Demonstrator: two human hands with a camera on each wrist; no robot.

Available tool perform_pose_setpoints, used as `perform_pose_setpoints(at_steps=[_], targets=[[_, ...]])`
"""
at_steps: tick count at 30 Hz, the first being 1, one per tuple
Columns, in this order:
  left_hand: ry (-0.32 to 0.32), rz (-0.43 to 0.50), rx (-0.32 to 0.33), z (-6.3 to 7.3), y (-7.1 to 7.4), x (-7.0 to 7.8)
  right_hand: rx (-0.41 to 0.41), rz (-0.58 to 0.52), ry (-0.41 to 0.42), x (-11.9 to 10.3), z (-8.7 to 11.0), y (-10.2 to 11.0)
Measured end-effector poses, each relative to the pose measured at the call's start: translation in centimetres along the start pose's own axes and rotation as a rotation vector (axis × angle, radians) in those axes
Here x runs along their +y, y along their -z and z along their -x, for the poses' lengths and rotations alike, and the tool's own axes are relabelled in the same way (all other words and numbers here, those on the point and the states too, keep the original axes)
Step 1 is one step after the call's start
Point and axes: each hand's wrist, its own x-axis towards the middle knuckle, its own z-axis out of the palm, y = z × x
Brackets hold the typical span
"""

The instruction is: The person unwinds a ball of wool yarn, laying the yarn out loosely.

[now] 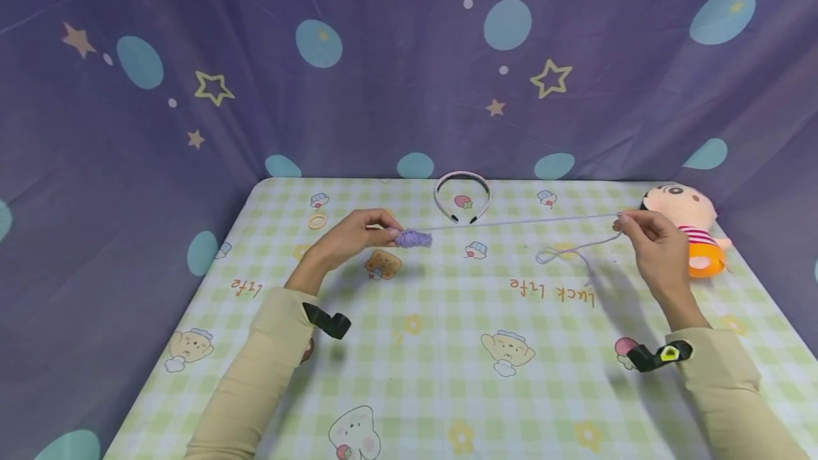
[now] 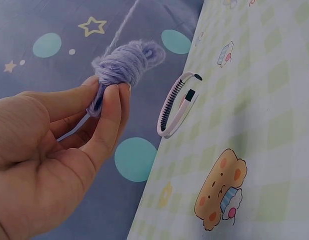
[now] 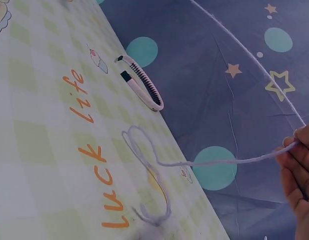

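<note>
My left hand pinches one end of a small wound bundle of lilac yarn between thumb and fingertips, above the table. From the bundle a strand of yarn runs nearly straight across to my right hand, whose thumb and fingers pinch it. Past the right fingers the loose yarn tail droops down and lies in loops on the tablecloth, as the right wrist view shows. The left wrist view has the left hand with the bundle's far end sticking out beyond the fingertips.
A pale pink headband with dark comb teeth lies at the table's back edge. A plush doll in orange shorts is behind the right hand. A small yellowish ring lies at the back left. A checked cloth covers the table; a purple curtain hangs behind.
</note>
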Motion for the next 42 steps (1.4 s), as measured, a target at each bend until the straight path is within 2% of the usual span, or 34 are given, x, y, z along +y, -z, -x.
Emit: perform_pose_setpoints(at_steps=[6, 12, 19, 25, 31, 37, 42], targets=[[0.008, -0.007, 0.022, -0.1, -0.1, 0.0, 0.053, -0.063, 0.004, 0.0, -0.1, 0.5], [0.019, 0.002, 0.047, -0.3, -0.2, -0.1, 0.096, -0.079, 0.019, 0.1, 0.1, 1.0], [0.032, 0.011, 0.08, -0.4, 0.1, -0.2, 0.132, -0.064, -0.029, 0.6, 0.1, 1.5], [0.034, 0.101, 0.112, -0.3, 0.3, -0.1, 0.149, 0.009, -0.078, 0.8, 0.2, 1.9], [0.028, 0.128, 0.126, -0.4, 0.5, -0.2, 0.154, 0.092, -0.102, 0.7, 0.3, 2.1], [0.023, 0.127, 0.111, -0.3, 0.7, -0.2, 0.189, 0.157, -0.11, 0.9, 0.0, 2.4], [0.004, 0.099, 0.055, -0.1, 1.0, -0.3, 0.2, 0.229, -0.153, 1.0, -0.3, 2.7]])
